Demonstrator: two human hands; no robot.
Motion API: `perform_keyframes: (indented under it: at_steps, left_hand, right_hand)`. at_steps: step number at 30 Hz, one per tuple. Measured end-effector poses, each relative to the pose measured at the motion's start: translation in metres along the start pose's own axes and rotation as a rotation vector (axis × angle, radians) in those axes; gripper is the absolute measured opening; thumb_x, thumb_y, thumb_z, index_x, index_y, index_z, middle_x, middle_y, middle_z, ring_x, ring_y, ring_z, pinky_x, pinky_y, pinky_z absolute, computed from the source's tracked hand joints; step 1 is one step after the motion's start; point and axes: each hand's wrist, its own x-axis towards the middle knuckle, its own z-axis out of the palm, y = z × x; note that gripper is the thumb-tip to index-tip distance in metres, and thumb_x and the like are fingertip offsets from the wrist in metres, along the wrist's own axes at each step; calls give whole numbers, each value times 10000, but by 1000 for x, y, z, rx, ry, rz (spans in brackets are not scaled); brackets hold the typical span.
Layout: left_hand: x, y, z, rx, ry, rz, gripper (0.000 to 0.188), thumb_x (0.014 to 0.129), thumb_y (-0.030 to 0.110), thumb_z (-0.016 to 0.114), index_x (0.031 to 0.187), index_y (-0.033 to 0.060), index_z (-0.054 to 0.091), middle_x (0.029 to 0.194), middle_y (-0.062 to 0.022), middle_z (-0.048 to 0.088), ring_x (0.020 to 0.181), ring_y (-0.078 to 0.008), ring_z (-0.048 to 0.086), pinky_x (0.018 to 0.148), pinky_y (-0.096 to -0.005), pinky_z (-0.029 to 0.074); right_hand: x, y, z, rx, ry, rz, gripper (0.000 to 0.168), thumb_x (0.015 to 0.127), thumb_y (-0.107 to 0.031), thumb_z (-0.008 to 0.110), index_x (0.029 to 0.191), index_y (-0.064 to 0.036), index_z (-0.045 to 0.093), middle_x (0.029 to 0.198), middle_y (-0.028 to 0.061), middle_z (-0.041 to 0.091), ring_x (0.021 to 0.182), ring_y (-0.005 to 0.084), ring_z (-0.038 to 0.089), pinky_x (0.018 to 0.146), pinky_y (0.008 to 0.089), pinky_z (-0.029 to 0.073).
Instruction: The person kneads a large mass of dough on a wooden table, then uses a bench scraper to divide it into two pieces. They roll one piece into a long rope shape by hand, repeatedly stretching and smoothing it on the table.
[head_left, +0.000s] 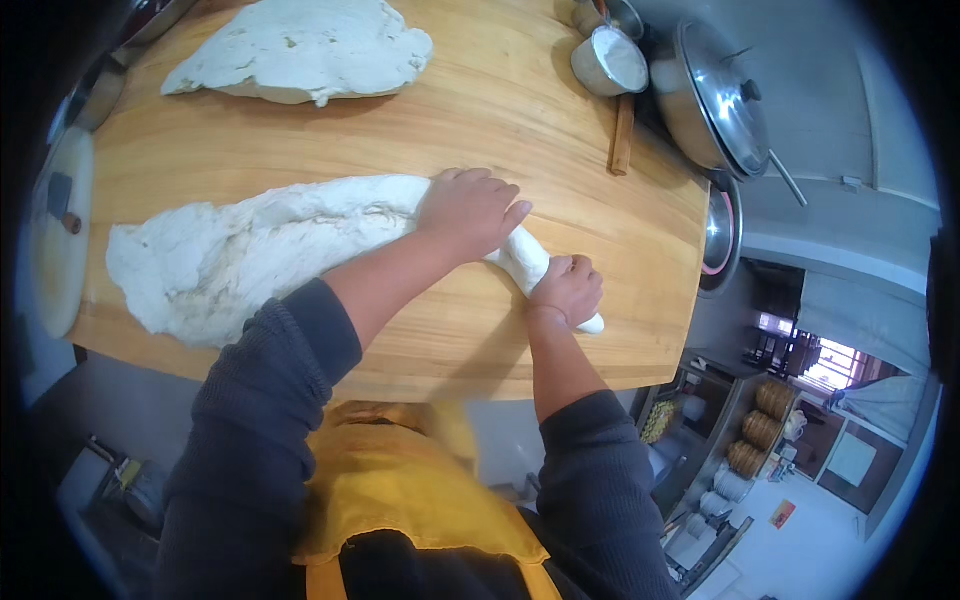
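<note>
A long piece of white dough (270, 240) lies across the wooden worktop (450, 337) before me. It is broad and rough on the left and narrows to a smooth roll on the right. My left hand (469, 210) lies over the dough where it thins, palm down, with the thumb pointing right. Farther right, my right hand (570, 289) is wrapped around the narrow roll, whose rounded tip sticks out below the fingers. Between the two hands a short stretch of the roll shows. The undersides of both hands are hidden.
A second slab of dough (307, 52) lies at the far side. At the back right stand a metal cup of white powder (611, 61), a wooden stick (622, 139) and a lidded metal pot (712, 101). A dough scraper (61, 196) rests on a round board (56, 262) at left.
</note>
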Motion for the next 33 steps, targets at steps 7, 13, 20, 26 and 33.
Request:
perform_keyframes:
  at_steps: [7, 13, 20, 26, 33]
  left_hand:
    - [48, -13, 32, -180, 314, -23, 489, 999, 415, 461, 807, 54, 729, 835, -138, 711, 856, -333, 660, 787, -483, 514]
    - [78, -9, 27, -46, 158, -88, 443, 992, 393, 492, 916, 30, 734, 937, -169, 704, 947, -381, 615, 869, -471, 489]
    - [58, -3, 58, 365, 441, 9, 443, 979, 428, 468, 1136, 77, 687, 1171, -126, 668, 1068, -334, 601, 931, -528, 445]
    - [-28, 45, 42, 414, -65, -30, 329, 891, 287, 507, 1110, 140, 704, 1174, -80, 675, 1182, -361, 580, 915, -519, 450]
    - [-55, 24, 76, 349, 425, 145, 372, 744, 266, 629, 1080, 126, 711, 1150, -57, 686, 1147, -311, 596, 964, -481, 447]
  right_hand:
    - [58, -23, -5, 103, -191, 22, 262, 873, -324, 576, 933, -93, 684, 957, 124, 643, 968, 323, 588, 856, 458, 471]
    - [103, -30, 8, 268, -243, -87, 323, 887, -377, 581, 901, -79, 705, 954, 116, 667, 966, 303, 594, 869, 431, 476]
    - [124, -25, 14, 520, -182, -628, 330, 914, -331, 558, 965, -48, 719, 1048, 185, 671, 1048, 357, 595, 943, 444, 473]
    - [44, 45, -40, 520, -466, -943, 357, 923, -218, 547, 1211, -21, 620, 1283, 222, 586, 1186, 417, 531, 1056, 483, 399]
    - [-15, 33, -21, 550, -198, -720, 378, 909, -287, 571, 1206, -67, 647, 1296, 168, 598, 1225, 405, 503, 1052, 549, 349]
